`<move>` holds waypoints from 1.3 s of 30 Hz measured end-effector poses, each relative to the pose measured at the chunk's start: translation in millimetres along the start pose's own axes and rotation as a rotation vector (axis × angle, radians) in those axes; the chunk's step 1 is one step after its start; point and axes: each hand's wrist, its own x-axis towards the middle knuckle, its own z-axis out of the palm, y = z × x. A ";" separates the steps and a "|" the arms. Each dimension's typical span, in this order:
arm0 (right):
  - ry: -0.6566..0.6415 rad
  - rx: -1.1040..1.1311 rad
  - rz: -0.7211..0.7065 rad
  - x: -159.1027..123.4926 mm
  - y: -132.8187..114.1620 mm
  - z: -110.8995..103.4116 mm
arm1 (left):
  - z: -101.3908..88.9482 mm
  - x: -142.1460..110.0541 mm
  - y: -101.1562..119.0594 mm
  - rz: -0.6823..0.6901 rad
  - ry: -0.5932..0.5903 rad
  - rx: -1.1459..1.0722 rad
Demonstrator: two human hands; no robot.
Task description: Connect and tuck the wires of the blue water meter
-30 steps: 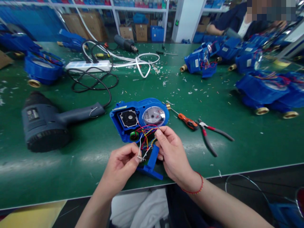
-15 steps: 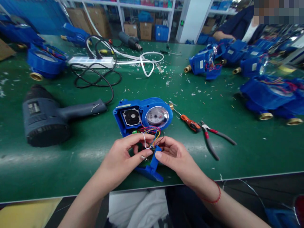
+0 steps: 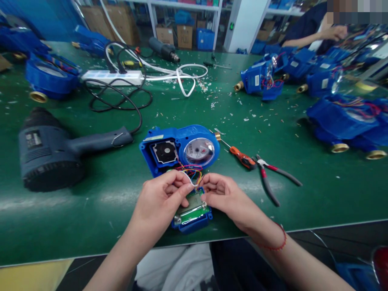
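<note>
A blue water meter [image 3: 189, 131] with a round dial lies open on the bench in front of me. Thin coloured wires [image 3: 194, 167] run from it to a green circuit board [image 3: 194, 214] with a small grey screen, seated in a blue cover [image 3: 197, 227]. My left hand [image 3: 168, 196] is closed in a pinch on the white wire [image 3: 188, 178], over the board's left part. At the board's upper right corner, my right hand [image 3: 220, 192] has curled fingers and a thumb close to the wire ends; what lies between its fingertips is hidden.
An orange screwdriver [image 3: 241, 157] and red-handled pliers [image 3: 268, 173] lie to the right. A heat gun [image 3: 54, 149] rests at left, before a white power strip [image 3: 113, 76]. More blue meters [image 3: 345, 119] stand at right. Across the bench is a co-worker's hand [image 3: 335, 32].
The blue cover has turned from a tilted position to lie with its circuit board facing up. My left hand now pinches the white wire. The co-worker's hand has risen.
</note>
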 end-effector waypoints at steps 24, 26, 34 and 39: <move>0.021 -0.118 -0.178 9.8 8.8 3.0 | 8.4 -5.7 -11.8 0.044 0.021 0.087; 0.040 -0.114 -0.195 9.2 9.9 3.6 | 12.0 -6.0 -11.0 -0.014 0.049 0.018; 0.028 -0.136 -0.249 6.1 4.1 7.3 | 18.4 -8.3 -4.7 -0.117 0.146 -0.251; 0.046 -0.119 -0.266 4.7 2.0 12.1 | 20.6 -11.5 -9.9 -0.086 0.130 -0.305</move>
